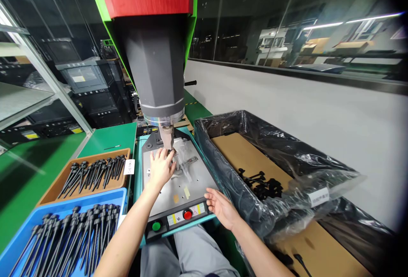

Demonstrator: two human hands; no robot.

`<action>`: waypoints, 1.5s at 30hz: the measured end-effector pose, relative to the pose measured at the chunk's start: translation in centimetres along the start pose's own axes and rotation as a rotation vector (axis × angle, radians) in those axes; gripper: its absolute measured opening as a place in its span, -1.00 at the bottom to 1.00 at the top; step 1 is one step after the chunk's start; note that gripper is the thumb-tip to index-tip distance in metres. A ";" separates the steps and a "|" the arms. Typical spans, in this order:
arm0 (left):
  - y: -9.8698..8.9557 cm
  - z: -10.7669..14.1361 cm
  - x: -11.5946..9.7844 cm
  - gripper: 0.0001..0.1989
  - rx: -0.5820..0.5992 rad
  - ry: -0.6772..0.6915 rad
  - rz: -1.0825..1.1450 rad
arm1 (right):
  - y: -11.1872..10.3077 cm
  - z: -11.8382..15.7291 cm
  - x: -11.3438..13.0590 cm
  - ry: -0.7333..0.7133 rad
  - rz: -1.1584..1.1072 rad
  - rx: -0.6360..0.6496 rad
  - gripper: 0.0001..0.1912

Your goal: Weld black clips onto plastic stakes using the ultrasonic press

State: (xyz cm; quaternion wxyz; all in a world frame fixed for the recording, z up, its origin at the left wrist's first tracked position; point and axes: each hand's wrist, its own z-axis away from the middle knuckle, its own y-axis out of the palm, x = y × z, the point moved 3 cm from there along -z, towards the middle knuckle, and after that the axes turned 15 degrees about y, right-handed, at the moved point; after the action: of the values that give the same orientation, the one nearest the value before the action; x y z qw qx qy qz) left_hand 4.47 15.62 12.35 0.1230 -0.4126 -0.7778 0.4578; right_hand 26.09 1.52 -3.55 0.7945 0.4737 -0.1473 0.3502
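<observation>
My left hand (162,167) reaches over the metal plate (197,183) of a bench press, its fingers spread and fingertips close beneath the press's metal tip (166,136). Something small and dark shows at the fingertips, too covered to name. Beside them on the plate sits a small metal clamp-like fixture (191,161), with clear plastic film (184,151) around it. My right hand (221,208) is at the plate's right front edge, palm turned inward, fingers loosely stretched and holding nothing.
Front buttons are green (156,226) and red (188,214). At left, an orange tray (52,194) and a blue tray (123,196) hold many black long-stemmed parts. At right, a bin lined with black plastic (219,162) holds black parts on cardboard; another lined bin (360,221) stands nearer.
</observation>
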 end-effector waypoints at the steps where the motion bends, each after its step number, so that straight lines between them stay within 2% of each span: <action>1: -0.2 0.0 -0.2 -0.59 -0.007 -0.001 0.003 | 0.1 0.1 0.1 -0.006 0.006 -0.002 -0.70; 4: -1.2 0.3 -0.8 -0.65 -0.043 0.001 0.002 | 0.3 0.6 0.3 -0.037 0.039 -0.023 -0.67; 7: -2.6 2.3 -1.6 -0.73 -0.200 -0.048 0.027 | -0.1 0.9 0.5 -0.152 0.163 -0.093 -0.58; 10: -3.4 6.7 -2.4 -0.80 -0.461 -0.144 0.142 | -1.7 1.1 0.9 -0.347 0.464 -0.296 -0.49; 12: -2.9 10.9 -2.5 -0.81 -0.614 -0.247 0.201 | -3.2 1.0 1.2 -0.518 0.716 -0.481 -0.48; 13: -2.2 13.2 -2.5 -0.81 -0.648 -0.311 0.169 | -3.9 0.9 1.2 -0.603 0.836 -0.567 -0.47; 15: -0.1 17.7 -2.4 -0.76 -0.627 -0.487 0.066 | -5.3 0.3 1.0 -0.707 1.034 -0.692 -0.41; 16: 1.1 19.7 -2.3 -0.70 -0.588 -0.571 0.022 | -5.9 -0.2 0.7 -0.698 1.104 -0.724 -0.35; 19: 4.8 24.5 -2.1 -0.46 -0.416 -0.754 0.045 | -7.3 -1.7 -0.4 -0.548 1.201 -0.722 -0.16; 21: 6.4 26.4 -2.2 -0.40 -0.342 -0.820 0.126 | -7.9 -2.2 -0.9 -0.481 1.228 -0.702 -0.12; 27: 7.3 28.7 -1.5 -0.34 -0.222 -0.998 0.292 | -9.2 -1.8 -0.5 -0.449 1.280 -0.550 -0.20; 30: 7.6 29.2 -1.0 -0.29 -0.181 -1.093 0.322 | -9.6 -1.9 -0.4 -0.453 1.262 -0.535 -0.22; 34: 7.6 29.2 -0.7 -0.34 -0.229 -1.077 0.336 | -9.5 -2.1 -0.8 -0.460 1.234 -0.557 -0.21; 38: 7.0 28.8 -0.7 -0.35 -0.260 -1.057 0.362 | -9.4 -2.1 -1.0 -0.435 1.219 -0.496 -0.19; 41: 6.4 28.7 -1.0 -0.37 -0.265 -1.093 0.393 | -9.5 -1.9 -0.9 -0.413 1.210 -0.438 -0.19; 45: 6.2 28.5 -1.5 -0.37 -0.257 -1.142 0.432 | -9.4 -1.8 -0.8 -0.417 1.210 -0.441 -0.14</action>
State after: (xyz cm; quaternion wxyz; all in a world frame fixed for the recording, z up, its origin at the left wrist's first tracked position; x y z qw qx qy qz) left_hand -7.54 -1.43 -8.17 -0.4583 -0.2621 -0.6689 0.5233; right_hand 31.89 -0.19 -11.07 0.4915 0.1925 -0.6048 0.5964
